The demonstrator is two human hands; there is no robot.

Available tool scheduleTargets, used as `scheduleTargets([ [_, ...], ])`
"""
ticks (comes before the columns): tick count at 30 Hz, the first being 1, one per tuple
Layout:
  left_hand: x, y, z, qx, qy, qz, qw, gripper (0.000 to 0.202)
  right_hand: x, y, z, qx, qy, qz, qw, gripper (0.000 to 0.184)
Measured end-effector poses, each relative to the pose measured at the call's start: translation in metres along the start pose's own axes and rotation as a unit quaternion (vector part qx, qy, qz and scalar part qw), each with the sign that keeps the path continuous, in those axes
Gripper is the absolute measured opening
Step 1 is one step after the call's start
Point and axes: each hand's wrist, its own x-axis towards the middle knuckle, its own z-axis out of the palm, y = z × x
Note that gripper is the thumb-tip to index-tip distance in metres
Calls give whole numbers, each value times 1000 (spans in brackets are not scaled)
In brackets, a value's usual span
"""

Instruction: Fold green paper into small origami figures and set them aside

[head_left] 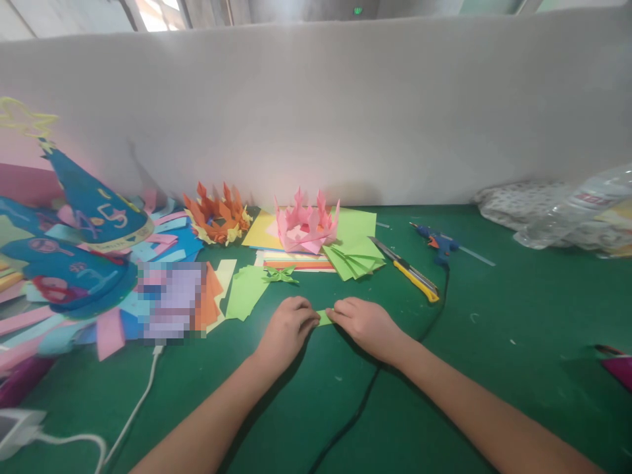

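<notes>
My left hand (pixel 290 324) and my right hand (pixel 363 322) rest on the green table (pixel 494 342), fingers curled and pinching a small piece of light green paper (pixel 324 318) between them. Only a sliver of that paper shows. Just beyond lie a small folded green paper shape (pixel 280 274) and a loose green sheet (pixel 245 291). A stack of folded green pieces (pixel 356 259) sits further back.
A pink paper crown (pixel 306 226) and an orange one (pixel 217 216) stand by the grey partition. A yellow utility knife (pixel 407 268) and a blue glue gun (pixel 439 243) lie right of the papers, its black cord (pixel 375 382) under my right wrist. Blue paper hats (pixel 89 204) fill the left.
</notes>
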Motion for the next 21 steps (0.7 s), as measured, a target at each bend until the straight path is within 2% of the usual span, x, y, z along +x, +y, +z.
scheduleTargets([
  [9,0,10,-3,64,-21,17,998,20,-2,1,-1,18,-10,-7,1000,22],
  [14,-1,13,-1,105,-31,19,994,22,1,-3,-4,25,-16,17,999,26],
  [18,0,12,-1,79,-29,13,996,22,2,-2,-9,74,-30,39,996,20],
  [21,0,12,-3,50,-33,3,998,22,1,5,-11,127,-18,53,990,21],
])
